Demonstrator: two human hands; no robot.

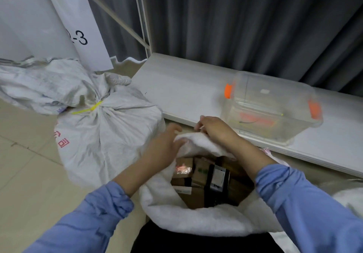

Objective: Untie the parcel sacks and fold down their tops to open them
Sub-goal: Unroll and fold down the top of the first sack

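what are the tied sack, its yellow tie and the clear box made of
Tied sack: looks like woven plastic fabric, matte white, stiff creases fanning from its neck.
Yellow tie: probably a plastic zip tie, thin and smooth.
Clear box: hard see-through plastic, orange latches.

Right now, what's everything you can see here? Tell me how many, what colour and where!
open sack: one, white, nearest, top folded down
parcels: several, brown and black, inside open sack
tied sack: one, white, left, yellow tie
storage box: one, clear, orange latches, on shelf board
shelf board: one, white, right
curtain: one, grey, behind
left hand: blurred, at sack's rim
right hand: fingers gripping sack's rim
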